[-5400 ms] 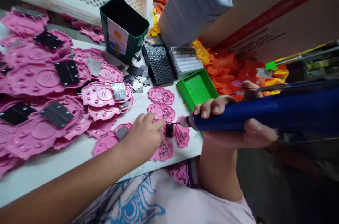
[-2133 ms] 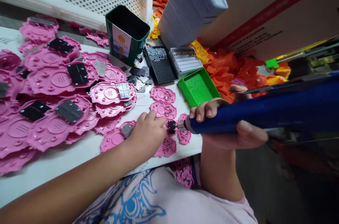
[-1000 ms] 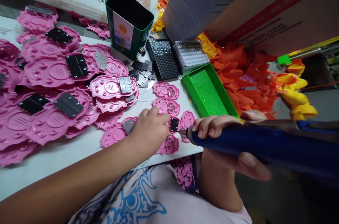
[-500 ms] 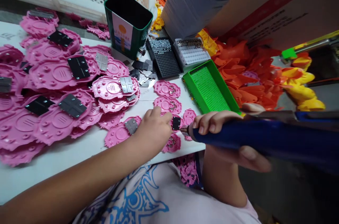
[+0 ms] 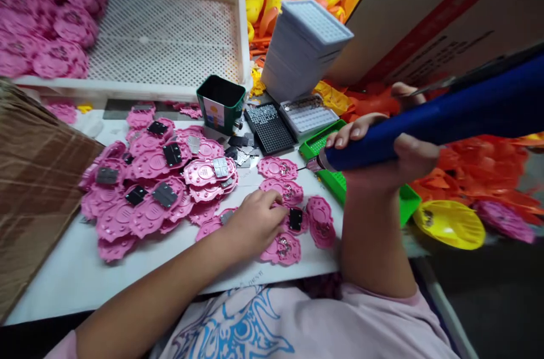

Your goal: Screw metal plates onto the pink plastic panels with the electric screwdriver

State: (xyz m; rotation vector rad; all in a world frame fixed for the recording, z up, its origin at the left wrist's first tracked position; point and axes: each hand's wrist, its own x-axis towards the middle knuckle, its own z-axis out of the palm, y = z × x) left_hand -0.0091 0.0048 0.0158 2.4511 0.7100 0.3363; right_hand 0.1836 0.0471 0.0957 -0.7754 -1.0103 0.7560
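The left hand [image 5: 257,222] has its fingers curled nearly closed at the left end of a pink plastic shell [image 5: 302,227], right of centre in the frame. The fingertips are partly hidden, so whether they pinch the shell or only press on it cannot be told. A black cover plate [image 5: 295,219] lies on that shell. The right hand [image 5: 378,178] is wrapped around a blue power screwdriver [image 5: 395,129], raised over the green tray [image 5: 408,206], its thin bit [image 5: 302,168] pointing left beside the uppermost small shell [image 5: 272,167].

The likeliest trouble is a slip: if the left hand bears on the shell loosely, a turning bit could spin it or skid across the black cover plate towards the fingertips. A tilted bit could also strip a screw or crack the plastic. Small shells sit close together on the worktop [image 5: 148,288], so a nudge from either hand could shift a neighbour and spill its small metal parts. A low sweep of the screwdriver could knock the green tray.
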